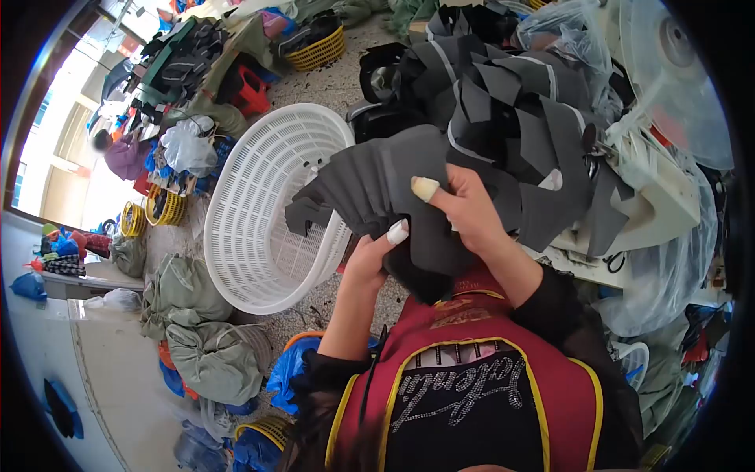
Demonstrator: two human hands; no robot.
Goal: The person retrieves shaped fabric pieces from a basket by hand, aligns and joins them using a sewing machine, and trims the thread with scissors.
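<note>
A fanned stack of dark grey fabric pieces (pixel 362 179) hangs between my two hands, its left end over the rim of a large white plastic basket (pixel 224 228). My left hand (pixel 370 256) grips the lower edge of the stack, with white tape round the thumb. Higher up and to the right, my right hand (pixel 464 208) holds the same fabric, its thumb wrapped in yellowish tape and lying on top. The fingers beneath the fabric are hidden. Beyond my right hand lies a big heap of grey pieces with light strips (pixel 543 141).
A white sewing machine (pixel 668 197) stands on the right, with scissors (pixel 616 262) near it. Yellow baskets (pixel 318 51) and grey-green sacks (pixel 216 358) sit on the speckled floor. At the far left a person in purple (pixel 126 157) is near piled goods.
</note>
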